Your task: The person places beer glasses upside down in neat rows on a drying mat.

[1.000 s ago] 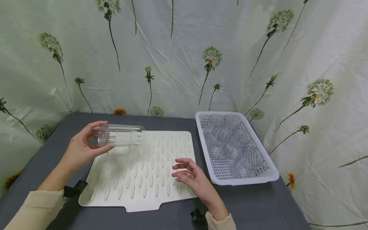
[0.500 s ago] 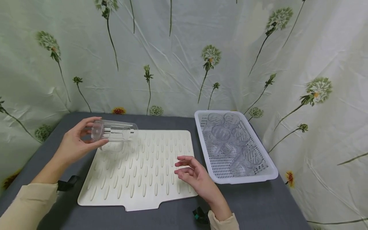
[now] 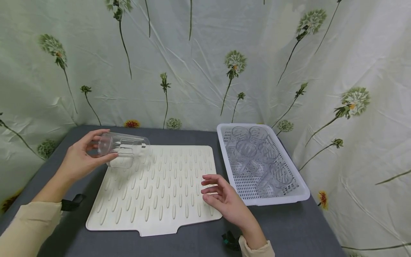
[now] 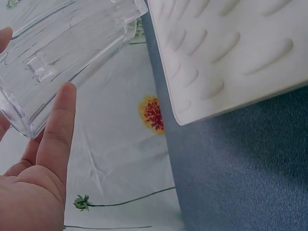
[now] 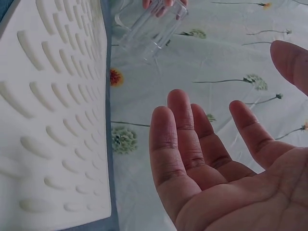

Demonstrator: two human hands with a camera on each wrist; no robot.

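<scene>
In the head view my left hand (image 3: 81, 157) grips a clear mug (image 3: 128, 142) by one end, thumb beneath and fingers over the far side. The mug is held sideways above the back left corner of a white ridged draining board (image 3: 163, 192), its handle hanging downward. The left wrist view shows the transparent wall of the mug (image 4: 72, 53) with a finger against it. My right hand (image 3: 229, 203) hovers over the board's right edge, fingers loosely bent and nothing in them. Its palm and spread fingers (image 5: 180, 144) show in the right wrist view.
A white perforated basket (image 3: 303, 196) stands right of the board, with several clear mugs (image 3: 269, 153) inside. Dark grey cloth (image 3: 282, 232) covers the table. A flower-printed curtain (image 3: 199, 71) hangs behind and along both sides.
My left hand has carried the mug leftward and slightly toward the back. My right hand has shifted a little to the right. The board and the basket have stayed in place.
</scene>
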